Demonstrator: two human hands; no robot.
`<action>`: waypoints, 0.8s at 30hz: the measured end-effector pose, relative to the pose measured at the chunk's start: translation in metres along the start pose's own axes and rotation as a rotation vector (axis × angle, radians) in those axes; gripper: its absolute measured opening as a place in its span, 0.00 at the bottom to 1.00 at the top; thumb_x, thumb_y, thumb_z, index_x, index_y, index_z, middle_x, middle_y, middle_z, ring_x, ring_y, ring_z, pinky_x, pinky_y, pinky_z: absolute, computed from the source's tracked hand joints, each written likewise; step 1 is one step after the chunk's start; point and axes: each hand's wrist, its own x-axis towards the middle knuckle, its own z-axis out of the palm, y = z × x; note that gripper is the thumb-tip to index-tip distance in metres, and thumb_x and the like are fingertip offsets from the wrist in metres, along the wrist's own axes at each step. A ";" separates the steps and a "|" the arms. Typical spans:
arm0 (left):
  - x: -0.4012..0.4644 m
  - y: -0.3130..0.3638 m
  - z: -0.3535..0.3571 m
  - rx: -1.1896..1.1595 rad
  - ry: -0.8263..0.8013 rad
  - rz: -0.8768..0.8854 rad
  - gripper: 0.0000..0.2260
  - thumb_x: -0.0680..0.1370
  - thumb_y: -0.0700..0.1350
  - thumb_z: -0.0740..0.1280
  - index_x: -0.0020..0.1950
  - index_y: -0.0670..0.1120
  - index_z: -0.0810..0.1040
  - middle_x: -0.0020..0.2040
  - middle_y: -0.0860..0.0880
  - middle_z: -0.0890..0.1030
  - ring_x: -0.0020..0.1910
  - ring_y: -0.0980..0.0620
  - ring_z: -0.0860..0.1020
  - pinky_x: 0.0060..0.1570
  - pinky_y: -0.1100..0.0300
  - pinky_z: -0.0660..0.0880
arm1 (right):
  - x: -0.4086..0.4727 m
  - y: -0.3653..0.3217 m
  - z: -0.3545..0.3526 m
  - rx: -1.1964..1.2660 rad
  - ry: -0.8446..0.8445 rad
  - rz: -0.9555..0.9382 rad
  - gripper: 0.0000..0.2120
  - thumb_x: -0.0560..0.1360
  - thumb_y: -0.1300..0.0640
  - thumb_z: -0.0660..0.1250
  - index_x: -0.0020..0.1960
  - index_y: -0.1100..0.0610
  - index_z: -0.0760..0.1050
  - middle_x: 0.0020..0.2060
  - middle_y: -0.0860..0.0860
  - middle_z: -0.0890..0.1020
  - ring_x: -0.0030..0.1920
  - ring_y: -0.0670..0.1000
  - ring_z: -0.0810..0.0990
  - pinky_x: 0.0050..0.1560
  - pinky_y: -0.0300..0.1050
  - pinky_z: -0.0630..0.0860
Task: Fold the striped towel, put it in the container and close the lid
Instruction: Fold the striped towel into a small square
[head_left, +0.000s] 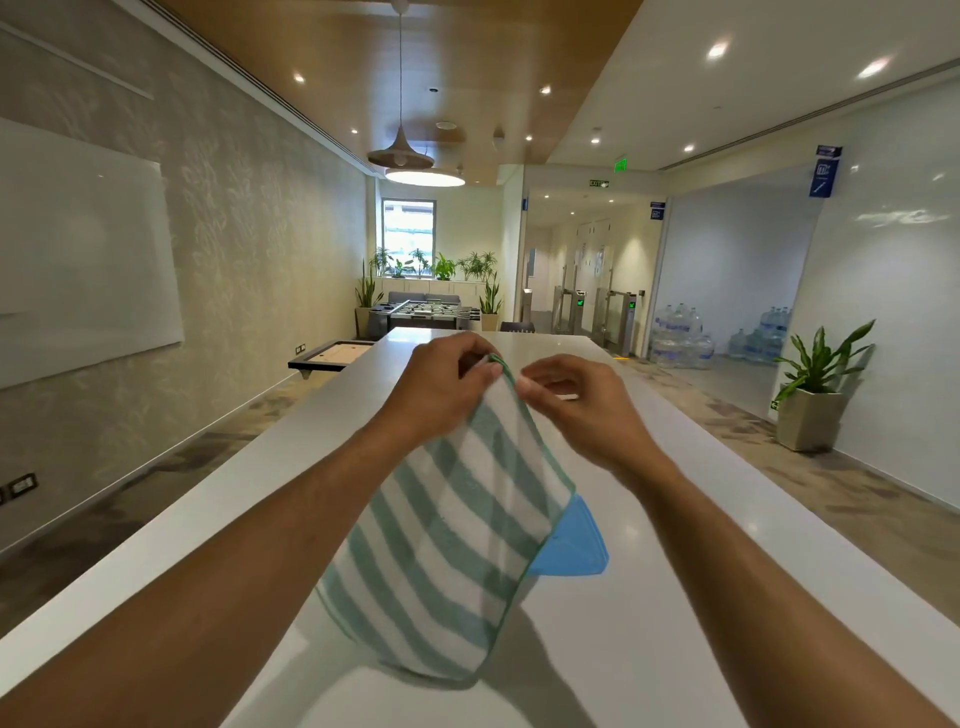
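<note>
The striped towel (447, 540), white with green bands and a green hem, hangs in the air above the white table (727, 597). My left hand (441, 389) pinches its top corner. My right hand (576, 405) is right beside that corner, fingertips pinched on the towel's top edge. The cloth drapes down and toward me, its lower end close to the tabletop. A blue lid (574, 545) lies flat on the table behind the towel, mostly hidden by it. The container itself is not visible.
The long white table runs away from me down the room. A whiteboard (78, 249) hangs on the left wall. A potted plant (815, 395) and several water jugs (685, 338) stand on the floor at the right. A foosball table (426, 312) is far ahead.
</note>
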 end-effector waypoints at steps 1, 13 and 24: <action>0.000 0.002 0.002 -0.019 0.003 0.012 0.05 0.77 0.44 0.69 0.51 0.46 0.82 0.43 0.52 0.83 0.41 0.58 0.79 0.40 0.73 0.71 | 0.000 -0.002 0.007 0.037 0.013 -0.006 0.11 0.73 0.51 0.73 0.51 0.57 0.82 0.44 0.49 0.85 0.44 0.44 0.83 0.48 0.39 0.79; -0.008 -0.003 0.006 -0.054 0.034 0.028 0.06 0.75 0.45 0.72 0.48 0.48 0.76 0.40 0.56 0.78 0.39 0.59 0.77 0.40 0.74 0.73 | 0.005 -0.010 0.028 0.318 0.028 0.150 0.03 0.74 0.58 0.70 0.42 0.54 0.77 0.38 0.51 0.79 0.41 0.48 0.77 0.43 0.41 0.73; -0.011 -0.017 0.006 -0.058 -0.132 -0.100 0.12 0.73 0.48 0.73 0.55 0.48 0.78 0.47 0.55 0.80 0.43 0.59 0.77 0.39 0.66 0.73 | 0.014 -0.008 0.006 0.082 0.168 0.071 0.04 0.80 0.54 0.61 0.50 0.55 0.71 0.43 0.46 0.75 0.44 0.44 0.73 0.43 0.38 0.71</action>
